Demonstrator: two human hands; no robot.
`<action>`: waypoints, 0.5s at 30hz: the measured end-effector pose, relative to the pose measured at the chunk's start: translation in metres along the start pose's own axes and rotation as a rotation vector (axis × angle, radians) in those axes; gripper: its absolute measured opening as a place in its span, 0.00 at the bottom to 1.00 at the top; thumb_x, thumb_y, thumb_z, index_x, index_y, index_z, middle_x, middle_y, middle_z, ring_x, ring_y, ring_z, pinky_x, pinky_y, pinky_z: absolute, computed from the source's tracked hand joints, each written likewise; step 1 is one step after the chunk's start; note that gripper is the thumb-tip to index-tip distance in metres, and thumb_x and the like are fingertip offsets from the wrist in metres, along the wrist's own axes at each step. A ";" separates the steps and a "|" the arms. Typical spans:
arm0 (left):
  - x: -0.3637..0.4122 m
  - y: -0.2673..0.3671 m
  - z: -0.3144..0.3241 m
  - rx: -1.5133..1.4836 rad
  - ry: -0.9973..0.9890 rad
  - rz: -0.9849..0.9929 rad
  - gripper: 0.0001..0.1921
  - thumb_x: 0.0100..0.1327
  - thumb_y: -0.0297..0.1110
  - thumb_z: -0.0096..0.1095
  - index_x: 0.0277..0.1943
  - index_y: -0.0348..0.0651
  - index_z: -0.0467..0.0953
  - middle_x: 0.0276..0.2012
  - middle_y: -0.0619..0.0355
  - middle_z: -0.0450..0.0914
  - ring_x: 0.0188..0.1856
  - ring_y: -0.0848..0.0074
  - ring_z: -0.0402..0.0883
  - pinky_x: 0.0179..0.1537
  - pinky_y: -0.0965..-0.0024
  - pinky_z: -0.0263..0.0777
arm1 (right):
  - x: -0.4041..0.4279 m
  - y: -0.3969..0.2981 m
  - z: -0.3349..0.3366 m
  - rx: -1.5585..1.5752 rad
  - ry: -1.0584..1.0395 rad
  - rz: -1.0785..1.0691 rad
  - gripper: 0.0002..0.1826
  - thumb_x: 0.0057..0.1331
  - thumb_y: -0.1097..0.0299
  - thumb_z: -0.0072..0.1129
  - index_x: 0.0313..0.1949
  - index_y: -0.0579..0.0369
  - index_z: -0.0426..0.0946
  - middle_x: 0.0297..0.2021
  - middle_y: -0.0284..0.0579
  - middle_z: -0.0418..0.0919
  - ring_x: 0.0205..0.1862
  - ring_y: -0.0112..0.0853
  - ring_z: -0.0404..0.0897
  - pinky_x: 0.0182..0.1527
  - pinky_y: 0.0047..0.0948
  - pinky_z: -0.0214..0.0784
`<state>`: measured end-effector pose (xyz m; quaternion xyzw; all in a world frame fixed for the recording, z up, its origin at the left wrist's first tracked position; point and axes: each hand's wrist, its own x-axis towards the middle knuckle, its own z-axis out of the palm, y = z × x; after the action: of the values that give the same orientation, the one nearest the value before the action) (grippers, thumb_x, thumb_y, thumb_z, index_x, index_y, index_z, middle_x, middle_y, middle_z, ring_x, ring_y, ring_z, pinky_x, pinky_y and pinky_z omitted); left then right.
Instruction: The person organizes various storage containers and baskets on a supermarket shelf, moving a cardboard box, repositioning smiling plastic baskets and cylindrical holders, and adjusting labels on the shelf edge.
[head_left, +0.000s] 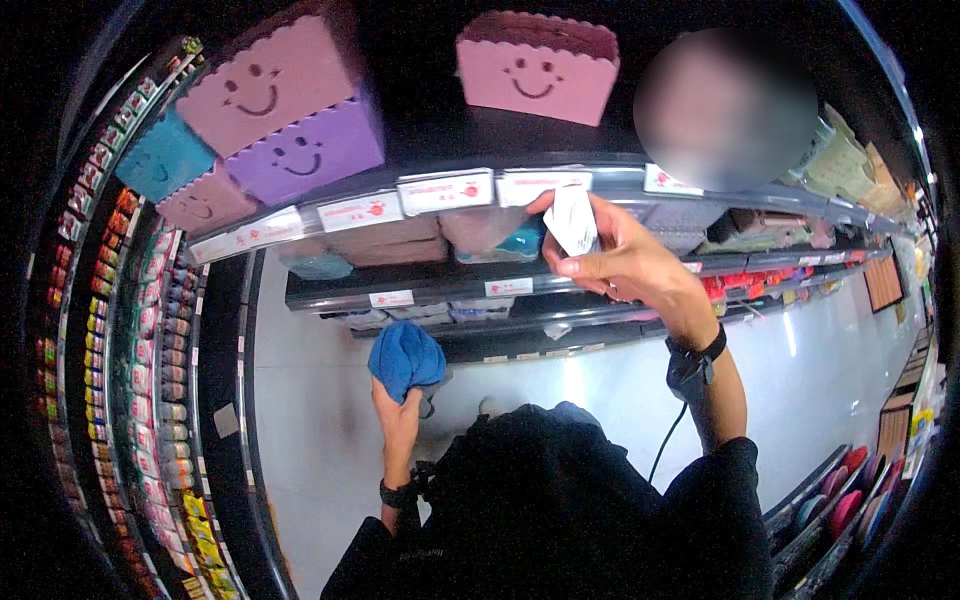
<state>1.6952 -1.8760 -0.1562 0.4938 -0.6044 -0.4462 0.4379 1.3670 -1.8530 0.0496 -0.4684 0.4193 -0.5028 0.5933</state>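
Observation:
My left hand (399, 420), low in front of the lower shelves, is closed around a bunched blue cloth (406, 358). My right hand (611, 251) is raised at the upper shelf edge, its thumb and fingers pinching a small white paper label (574, 221) that bears writing. Just behind that label is a row of price tags (445, 190) along the shelf rim. On the upper shelf (517, 142) stands a pink scalloped bin with a smiling face (534, 79); pink, purple (306, 154) and teal bins are stacked to its left.
Packed goods fill the lower shelf (390, 241) under my right hand. Tall shelves of small packets (142, 360) line the left side. A black rack with colourful round items (846, 514) stands at the lower right. Pale floor (787, 375) shows beside me. A blurred patch covers part of the upper right.

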 end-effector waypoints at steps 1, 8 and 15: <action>-0.006 0.006 0.005 0.048 -0.005 -0.041 0.35 0.51 0.24 0.58 0.64 0.31 0.58 0.58 0.45 0.68 0.60 0.61 0.68 0.64 0.63 0.57 | -0.010 0.006 -0.004 0.058 0.014 0.006 0.28 0.59 0.74 0.65 0.59 0.55 0.64 0.31 0.37 0.73 0.20 0.17 0.64 0.20 0.17 0.53; -0.033 0.060 0.070 -0.113 -0.155 0.079 0.39 0.58 0.35 0.54 0.70 0.39 0.47 0.67 0.43 0.54 0.64 0.57 0.64 0.65 0.61 0.55 | -0.091 0.056 -0.049 0.213 0.176 -0.016 0.25 0.74 0.45 0.35 0.53 0.54 0.67 0.27 0.43 0.75 0.15 0.21 0.63 0.16 0.19 0.52; -0.039 0.142 0.168 -0.157 -0.628 0.254 0.21 0.67 0.45 0.47 0.52 0.36 0.72 0.47 0.50 0.77 0.51 0.68 0.75 0.56 0.65 0.65 | -0.162 0.079 -0.061 0.145 0.288 0.068 0.23 0.75 0.46 0.31 0.48 0.51 0.67 0.27 0.37 0.75 0.18 0.19 0.70 0.16 0.17 0.57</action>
<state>1.5083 -1.8035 -0.0580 0.2182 -0.7301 -0.5634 0.3192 1.3011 -1.6964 -0.0365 -0.3328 0.4783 -0.5734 0.5759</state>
